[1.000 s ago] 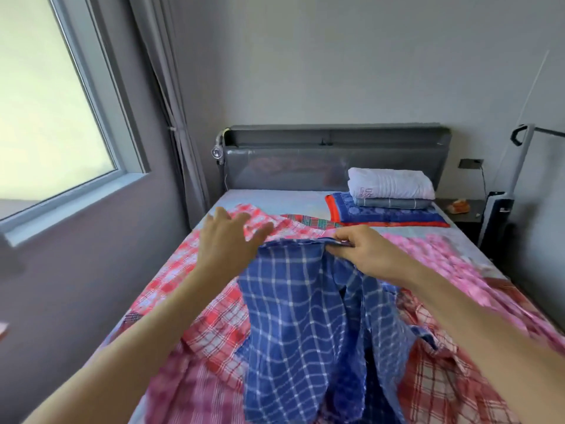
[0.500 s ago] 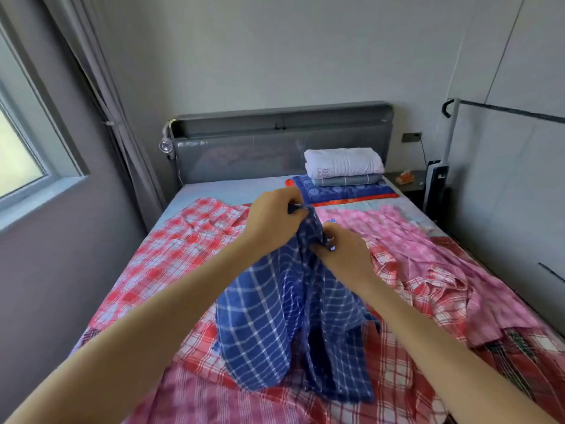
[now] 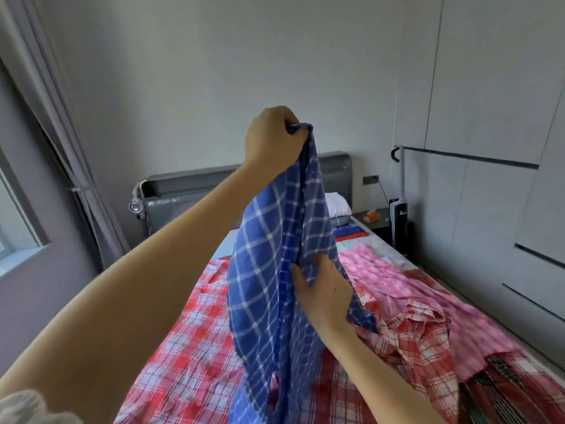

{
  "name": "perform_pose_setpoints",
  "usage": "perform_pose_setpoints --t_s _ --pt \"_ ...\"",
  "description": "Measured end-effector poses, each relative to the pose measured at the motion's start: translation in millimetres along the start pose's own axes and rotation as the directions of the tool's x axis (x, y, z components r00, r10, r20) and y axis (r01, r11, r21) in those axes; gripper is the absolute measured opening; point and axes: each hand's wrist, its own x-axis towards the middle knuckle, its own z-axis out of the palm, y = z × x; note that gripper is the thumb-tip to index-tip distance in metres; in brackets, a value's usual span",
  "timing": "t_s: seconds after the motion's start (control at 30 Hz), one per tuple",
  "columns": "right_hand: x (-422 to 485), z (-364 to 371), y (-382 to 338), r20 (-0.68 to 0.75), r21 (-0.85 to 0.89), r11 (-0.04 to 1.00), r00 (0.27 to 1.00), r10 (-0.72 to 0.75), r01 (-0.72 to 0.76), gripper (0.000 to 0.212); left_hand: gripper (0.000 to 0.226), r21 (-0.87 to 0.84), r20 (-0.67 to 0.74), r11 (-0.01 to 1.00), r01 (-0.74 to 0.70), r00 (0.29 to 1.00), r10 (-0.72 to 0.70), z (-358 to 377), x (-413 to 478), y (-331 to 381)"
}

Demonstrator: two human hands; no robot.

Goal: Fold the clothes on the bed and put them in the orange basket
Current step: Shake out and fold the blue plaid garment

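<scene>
Well, the bed [image 3: 224, 246] is covered almost from edge to edge with unfolded clothes: red checked clothes [image 3: 183, 347] across the middle and toward my left, and a pink garment [image 3: 397, 270] rumpled on the right. Above that heap I hold up the blue checked garment [image 3: 266, 286], which hangs in a long gathered drape down onto the red layer.

My left hand [image 3: 272, 139] is raised high and clenched round the bunched top edge. My right hand [image 3: 324, 292] is lower, at mid height, with its fingers [image 3: 298, 275] curled into a side edge and the cloth falling over its back.

I judge that I am at the start of folding this one piece, finding its edges and getting it to hang straight, so the task looks to be at an early stage. Next I would need to run my right hand along the edge to a corner. Then I would draw the two hands apart so the cloth opens flat, and lay it on the bed to fold.

The orange basket is nowhere in view, so I cannot say where it stands. Bunched as it is, I cannot tell whether the blue piece is a shirt or a plain cloth, and the frame cuts off its bottom. A folded stack [image 3: 337, 206] by the headboard [image 3: 171, 198] is mostly hidden behind the cloth, and the lower right is blurred
</scene>
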Motion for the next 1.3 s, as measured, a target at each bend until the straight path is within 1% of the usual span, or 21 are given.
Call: perform_pose_setpoints --t_s 0.1,0.2,0.33,0.4,0.47,0.53,0.6,0.7,0.77,0.8,0.83,0.9,0.97,1.0,1.07,1.1,1.13,1.17,1.2,1.23,1.3 --pt "7 0 -9 0.059 0.033 0.998 0.997 0.042 -0.044 0.043 0.031 0.005 -0.029 1.000 -0.002 1.000 0.002 -5 10 7" --pt "9 2 -16 0.114 0.093 0.993 0.992 0.056 -0.067 0.048 0.033 -0.022 -0.051 1.000 0.015 0.999 -0.016 -9 13 6" --pt "3 5 -22 0.232 0.104 0.991 0.971 0.055 -0.081 0.050 0.033 -0.044 -0.075 0.997 0.062 0.995 -0.065 -17 13 -6" --pt "-2 8 -24 0.301 0.115 0.988 0.952 0.065 -0.103 0.034 0.026 -0.061 -0.080 0.994 0.085 0.993 -0.090 -22 10 -15" --pt "-5 12 -20 0.333 0.150 0.978 0.939 0.086 -0.143 0.005 0.015 -0.089 -0.084 0.989 0.116 0.989 -0.124 -28 5 -27" --pt "-7 13 -9 0.359 0.185 0.967 0.928 0.097 -0.172 0.025 0.018 -0.105 -0.090 0.982 0.159 0.982 -0.168 -38 1 -44" --pt "-9 11 9 0.462 0.241 0.943 0.882 0.097 -0.230 0.037 0.025 -0.112 -0.095 0.974 0.198 0.973 -0.209 -52 -4 -65" --pt "-8 6 27 0.606 0.282 0.908 0.791 0.082 -0.310 0.034 0.023 -0.108 -0.060 0.968 0.225 0.971 -0.233 -72 -15 -88" --pt "-2 7 30 0.625 0.252 0.922 0.777 0.078 -0.296 0.025 0.012 -0.124 -0.026 0.966 0.225 0.973 -0.230 -79 -23 -96" --pt "0 9 29 0.624 0.215 0.939 0.778 0.080 -0.269 0.026 0.009 -0.119 -0.020 0.969 0.215 0.976 -0.219 -83 -27 -101" --pt "2 10 28 0.616 0.160 0.961 0.784 0.079 -0.223 0.032 0.008 -0.095 -0.018 0.976 0.194 0.980 -0.197 -87 -31 -104" --pt "8 7 28 0.566 0.032 0.994 0.822 0.069 -0.105 0.043 0.008 0.022 -0.018 0.988 0.154 0.988 -0.154 -98 -39 -116" --pt "28 -6 29 0.454 -0.073 0.996 0.887 0.087 -0.060 0.037 0.009 0.157 0.006 0.976 0.149 0.988 -0.152 -111 -47 -133" --pt "44 -16 28 0.360 -0.123 0.991 0.928 0.101 -0.061 0.028 0.011 0.202 0.036 0.967 0.155 0.986 -0.165 -117 -51 -144" --pt "86 -40 20 0.061 -0.147 0.988 0.996 0.061 -0.051 0.010 0.018 0.237 0.108 0.959 0.158 0.976 -0.188 -122 -60 -165" --pt "108 -54 11 -0.104 -0.117 0.993 0.994 0.020 -0.033 0.010 0.021 0.232 0.137 0.961 0.153 0.972 -0.189 -121 -64 -173" --pt "125 -65 0 -0.244 -0.090 0.996 0.969 -0.032 0.011 0.012 0.023 0.216 0.150 0.965 0.149 0.971 -0.184 -120 -67 -179" --pt "139 -73 -9 -0.317 -0.073 0.995 0.944 -0.091 0.071 0.013 0.023 0.202 0.141 0.968 0.149 0.974 -0.180 -118 -68 -184" --pt "148 -77 -14 -0.310 -0.084 0.989 0.940 -0.144 0.124 0.015 0.022 0.198 0.124 0.968 0.153 0.976 -0.179 -117 -69 -190" --pt "151 -76 -14 -0.233 -0.126 0.981 0.957 -0.174 0.148 0.018 0.020 0.205 0.111 0.966 0.158 0.977 -0.183 -116 -69 -196" --pt "151 -64 4 -0.023 -0.233 0.960 0.986 -0.167 0.157 0.020 0.016 0.205 0.116 0.961 0.187 0.970 -0.214 -115 -74 -208"
